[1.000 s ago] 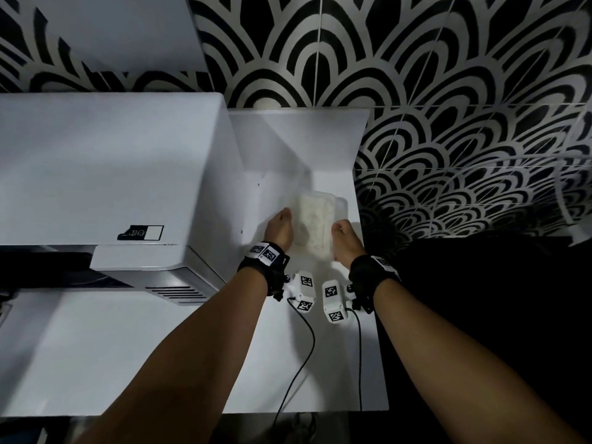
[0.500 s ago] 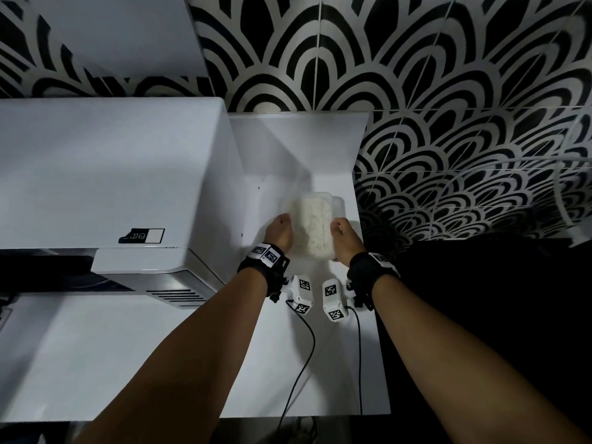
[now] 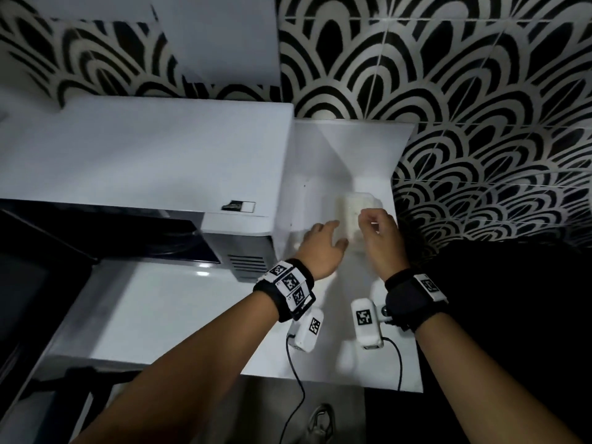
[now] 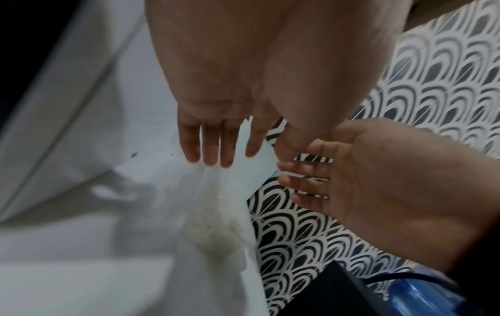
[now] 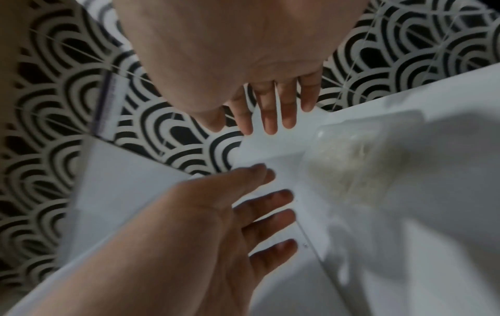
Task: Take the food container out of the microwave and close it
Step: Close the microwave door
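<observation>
A clear food container with pale food inside sits on the white counter, just right of the white microwave. My left hand hovers at its near left side with fingers straight and spread, holding nothing. My right hand hovers over its near right edge, fingers relaxed and empty. The left wrist view has the container below both palms, apart from them. Seen from the right wrist, the container lies to the right of the left hand. Whether it has a lid on is too blurred to tell.
The microwave's dark cavity stands open at the left, with its dark door swung out toward me. Patterned black-and-white tiles back the counter, whose right edge runs close beside the container. Two cables hang over the front edge.
Both hands have let go of the container's sides and lifted off it, fingers spread. The container stays on the counter. The head view has swung left, showing the open microwave.
</observation>
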`<state>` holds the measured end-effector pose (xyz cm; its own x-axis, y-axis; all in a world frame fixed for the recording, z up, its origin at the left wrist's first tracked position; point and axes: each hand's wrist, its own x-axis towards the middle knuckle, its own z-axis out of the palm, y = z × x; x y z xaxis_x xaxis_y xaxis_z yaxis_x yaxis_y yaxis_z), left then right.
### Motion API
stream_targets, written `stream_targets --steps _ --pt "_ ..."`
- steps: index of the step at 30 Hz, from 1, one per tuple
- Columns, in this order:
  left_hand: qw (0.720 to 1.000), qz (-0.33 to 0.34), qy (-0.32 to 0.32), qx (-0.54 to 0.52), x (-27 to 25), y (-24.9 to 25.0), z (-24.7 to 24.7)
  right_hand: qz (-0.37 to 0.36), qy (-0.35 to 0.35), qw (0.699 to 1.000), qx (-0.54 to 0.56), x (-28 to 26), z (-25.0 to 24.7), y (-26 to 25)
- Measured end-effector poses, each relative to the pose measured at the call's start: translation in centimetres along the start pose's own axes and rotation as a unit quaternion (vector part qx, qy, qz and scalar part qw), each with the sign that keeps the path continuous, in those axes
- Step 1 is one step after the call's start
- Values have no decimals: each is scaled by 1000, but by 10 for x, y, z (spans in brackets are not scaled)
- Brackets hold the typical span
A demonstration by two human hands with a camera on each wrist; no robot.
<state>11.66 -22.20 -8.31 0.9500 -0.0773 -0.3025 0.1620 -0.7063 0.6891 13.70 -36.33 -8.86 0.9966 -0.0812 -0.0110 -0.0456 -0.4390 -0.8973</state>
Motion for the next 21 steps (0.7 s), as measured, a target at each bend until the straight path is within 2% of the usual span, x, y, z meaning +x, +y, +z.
stream_targets --steps 4,6,9,13,17,21 --pt "995 60 -72 21 -54 -5 -36 -47 -20 998 21 -33 19 -54" --pt "992 85 -91 31 -87 -10 -62 -66 -22 997 29 -45 33 -83" --pt "987 119 -91 52 -134 -27 -107 -53 -36 998 11 -62 61 -123" --pt "988 139 -23 58 -182 -55 -162 -11 -64 996 -55 -76 97 -159" --pt "988 112 71 76 -234 -100 -218 24 -8 996 -82 -76 125 -181" --pt "983 51 166 57 -282 -152 -265 80 28 987 -135 -76 130 -191"
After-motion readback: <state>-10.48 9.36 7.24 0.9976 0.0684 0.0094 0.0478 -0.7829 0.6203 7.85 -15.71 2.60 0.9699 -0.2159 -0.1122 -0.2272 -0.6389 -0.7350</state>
